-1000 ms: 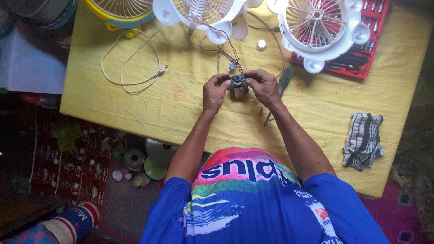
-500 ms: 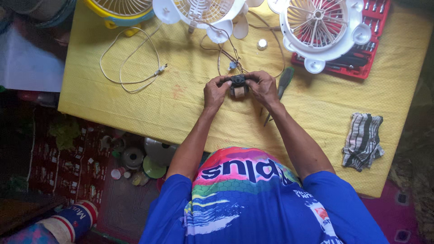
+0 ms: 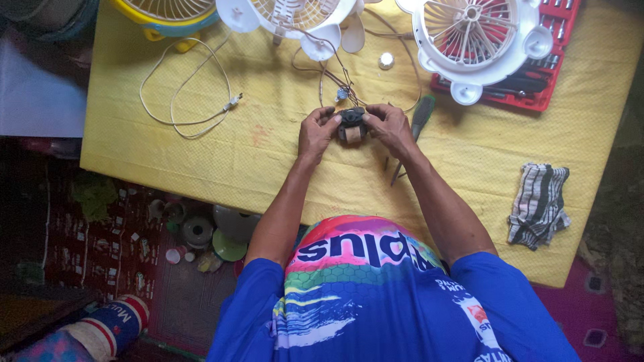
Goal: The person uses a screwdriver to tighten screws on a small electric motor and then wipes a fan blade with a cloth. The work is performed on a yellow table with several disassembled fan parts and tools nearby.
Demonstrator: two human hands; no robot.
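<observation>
Both my hands hold a small black fan motor [image 3: 351, 125] with copper windings, just above the yellow tablecloth [image 3: 268, 154]. My left hand [image 3: 316, 133] grips its left side and my right hand [image 3: 389, 126] grips its right side. Thin wires [image 3: 335, 70] run from the motor up to a white fan housing [image 3: 295, 17] at the table's far edge. A screwdriver [image 3: 410, 137] with a dark green handle lies just right of my right hand.
A white fan grille [image 3: 475, 40] rests on a red tool tray [image 3: 537, 100] at the far right. A yellow fan [image 3: 168, 13] and a white cord [image 3: 188, 100] lie far left. A striped rag [image 3: 540, 204] sits at the right. Small round parts litter the floor [image 3: 201, 234].
The motor has been turned slightly in my fingers; my hands stay in about the same place over the table.
</observation>
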